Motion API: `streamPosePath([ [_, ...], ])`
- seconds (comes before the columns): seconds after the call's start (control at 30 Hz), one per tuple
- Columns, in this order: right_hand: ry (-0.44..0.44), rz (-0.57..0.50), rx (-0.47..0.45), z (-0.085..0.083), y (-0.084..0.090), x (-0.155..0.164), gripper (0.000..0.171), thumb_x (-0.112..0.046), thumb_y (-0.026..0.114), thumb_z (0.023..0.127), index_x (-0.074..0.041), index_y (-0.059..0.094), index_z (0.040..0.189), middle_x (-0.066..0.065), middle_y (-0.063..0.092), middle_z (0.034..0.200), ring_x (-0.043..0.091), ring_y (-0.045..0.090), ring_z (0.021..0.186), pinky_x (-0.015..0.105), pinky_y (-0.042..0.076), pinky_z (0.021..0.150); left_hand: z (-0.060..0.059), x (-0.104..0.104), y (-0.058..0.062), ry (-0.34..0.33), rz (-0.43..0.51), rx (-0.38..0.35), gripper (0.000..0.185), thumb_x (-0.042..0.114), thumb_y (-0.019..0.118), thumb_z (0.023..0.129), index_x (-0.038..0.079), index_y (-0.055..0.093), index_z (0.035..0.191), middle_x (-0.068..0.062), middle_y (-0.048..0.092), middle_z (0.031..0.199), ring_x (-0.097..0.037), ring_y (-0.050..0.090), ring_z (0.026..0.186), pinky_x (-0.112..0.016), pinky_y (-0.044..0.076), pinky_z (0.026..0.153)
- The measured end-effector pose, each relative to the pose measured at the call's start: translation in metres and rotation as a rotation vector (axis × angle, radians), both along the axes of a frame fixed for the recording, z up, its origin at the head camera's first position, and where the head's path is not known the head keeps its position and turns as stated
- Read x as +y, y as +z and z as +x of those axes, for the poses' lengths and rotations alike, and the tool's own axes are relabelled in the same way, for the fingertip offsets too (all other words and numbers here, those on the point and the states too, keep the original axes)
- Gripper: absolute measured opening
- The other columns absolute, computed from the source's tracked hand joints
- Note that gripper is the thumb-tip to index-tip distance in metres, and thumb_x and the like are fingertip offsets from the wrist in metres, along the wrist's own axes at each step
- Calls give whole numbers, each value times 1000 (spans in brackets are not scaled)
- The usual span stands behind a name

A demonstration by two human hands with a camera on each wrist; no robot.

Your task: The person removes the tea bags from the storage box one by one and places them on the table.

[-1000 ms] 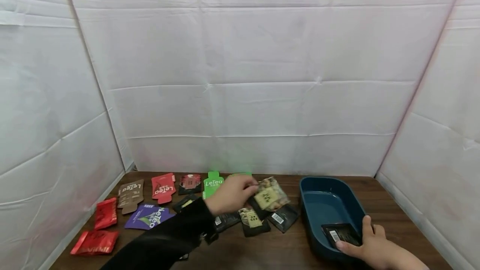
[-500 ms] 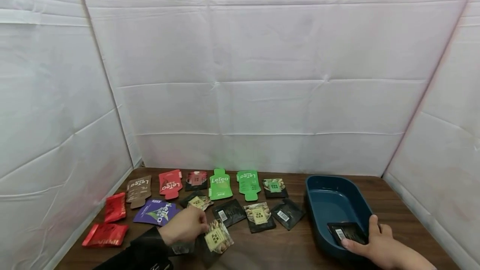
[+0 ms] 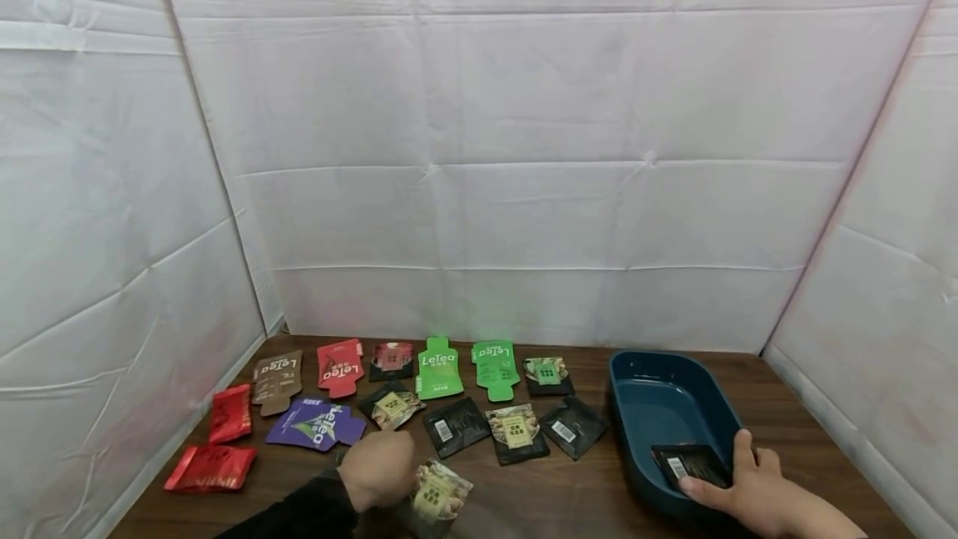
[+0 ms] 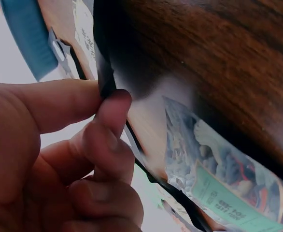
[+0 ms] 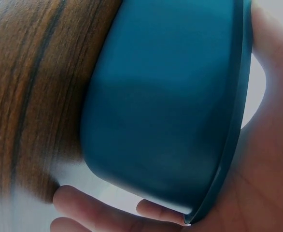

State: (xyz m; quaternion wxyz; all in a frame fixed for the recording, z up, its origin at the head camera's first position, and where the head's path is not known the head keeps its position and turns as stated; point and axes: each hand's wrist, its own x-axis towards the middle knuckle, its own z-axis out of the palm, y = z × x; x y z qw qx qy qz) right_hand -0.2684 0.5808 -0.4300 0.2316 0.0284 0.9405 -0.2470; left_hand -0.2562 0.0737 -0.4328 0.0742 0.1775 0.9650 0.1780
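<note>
My left hand (image 3: 380,468) is low over the front of the table and pinches a black sachet with a yellow label (image 3: 437,493) by its edge. In the left wrist view, thumb and finger grip the dark edge of that sachet (image 4: 102,53). Another sachet, with a green label (image 4: 228,183), lies on the wood close by. On the right, my right hand (image 3: 767,489) grips the rim of a deep blue tray (image 3: 623,439), thumb over the inside and fingers along the outer wall. A black sachet with a barcode (image 3: 692,464) lies in the tray near the thumb.
Several packets lie in loose rows: a brown packet (image 3: 277,381), a red LeTea packet (image 3: 340,366), green packets (image 3: 440,373), a purple packet (image 3: 313,424) and black sachets (image 3: 456,427). Two shiny red packets (image 3: 211,469) lie at left. White sheeting (image 3: 524,106) encloses the table.
My left hand has moved left and toward the front edge, carrying the yellow-labelled sachet from above the other sachets. The right hand keeps its grip on the tray.
</note>
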Motion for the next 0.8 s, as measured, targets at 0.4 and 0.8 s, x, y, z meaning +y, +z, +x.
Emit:
streamPosePath([
  [0.4,5,4,15,1,3,-1,131,-71,58,88,30,-11,136,62,3,126,76,17,120,76,30,93,-6,4,-6,-28,-54,103,22,4,68,87,13,62,69,0,53,64,-18,55,59,-34,45,55],
  [0.8,2,25,12,1,1,-2,133,-73,58,86,30,-10,136,61,7,125,75,22,118,75,32,92,-7,13,-3,72,-187,203,22,8,71,85,12,60,66,-3,52,62,-17,52,55,-38,47,50],
])
